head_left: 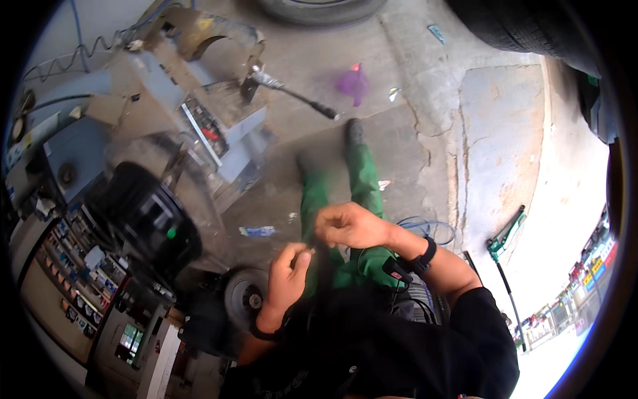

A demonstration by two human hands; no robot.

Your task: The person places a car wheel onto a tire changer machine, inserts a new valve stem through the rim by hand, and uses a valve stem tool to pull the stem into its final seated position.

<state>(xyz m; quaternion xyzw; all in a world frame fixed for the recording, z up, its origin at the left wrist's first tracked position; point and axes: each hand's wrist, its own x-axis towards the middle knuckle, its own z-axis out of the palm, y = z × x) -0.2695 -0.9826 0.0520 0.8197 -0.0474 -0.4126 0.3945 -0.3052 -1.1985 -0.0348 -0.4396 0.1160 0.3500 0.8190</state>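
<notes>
My left hand is closed, thumb and forefinger pinched together in front of my waist. Just to its right and slightly farther off is my right hand, its fingers curled into a loose fist. The two hands are close but apart. Whatever either holds, if anything, is too small or blurred to make out. Below them show my green trousers, and dark shoes. A black wristband is on my right wrist. Beside it, near my lap, lies a small black device with a red mark and a cable.
At left stand a grey machine with a tool tray and a black wheel rim. A tyre lies at the top. On the floor are a purple bag, a blue hose and a green jack with a long handle.
</notes>
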